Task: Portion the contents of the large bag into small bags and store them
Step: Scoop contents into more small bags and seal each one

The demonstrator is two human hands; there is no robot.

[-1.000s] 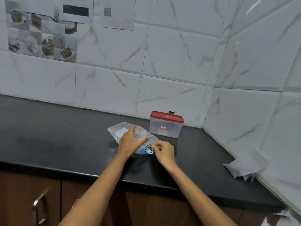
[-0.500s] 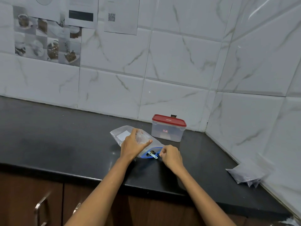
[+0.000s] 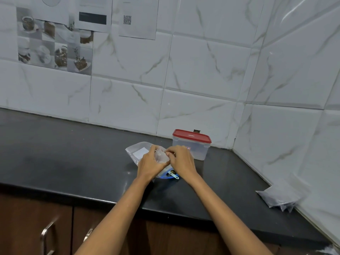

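Both hands were working at a small clear bag (image 3: pixel 161 156), so the step in hand looked like opening or readying one small bag to take a portion; whether anything was in it yet could not be told. The left hand (image 3: pixel 150 163) curled round the small bag from the left with its thumb across the front, and the right hand (image 3: pixel 181 160) met it from the right, fingertips pinching at the bag's top edge. The small bag was held up between the two hands, just above the large bag (image 3: pixel 137 152), a clear pouch with a white label that lay flat on the black counter (image 3: pixel 73 162) under and beyond the left hand. A blue scoop (image 3: pixel 170 175) lay on the counter just in front of the hands, below the right wrist. A box with a red lid (image 3: pixel 192 143) stood closed just behind the right hand, near the wall, likely the place for storing. Some filled small bags (image 3: pixel 277 196) lay well apart at the right, against the side wall. The next move probably called for parting the mouth of the small bag and keeping it open with one hand, so that the other was free to take up the scoop
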